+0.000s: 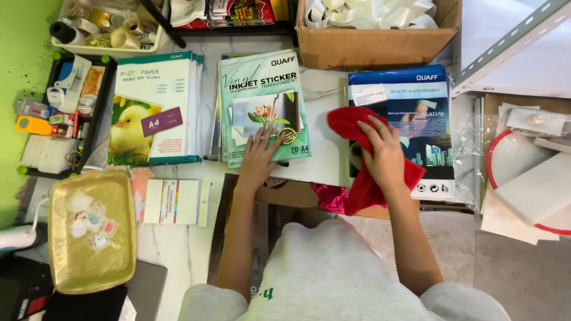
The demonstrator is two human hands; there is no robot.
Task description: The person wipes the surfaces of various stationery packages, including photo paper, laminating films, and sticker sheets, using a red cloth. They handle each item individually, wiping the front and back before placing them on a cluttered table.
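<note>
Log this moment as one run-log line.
left hand: flat on green sticker-paper pack | right hand: pressing red cloth against blue paper pack

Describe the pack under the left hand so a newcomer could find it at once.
Start at the cardboard box at the top of the view. Just below and left of it lies a row of paper stacks; the left hand rests flat on the middle one, the green pack. It shows a flower picture, unlike the chick pack and the blue pack.

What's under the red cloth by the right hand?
The red cloth lies under the right hand, draped over the left part of the blue paper pack. What that covered part of the pack shows is hidden.
</note>
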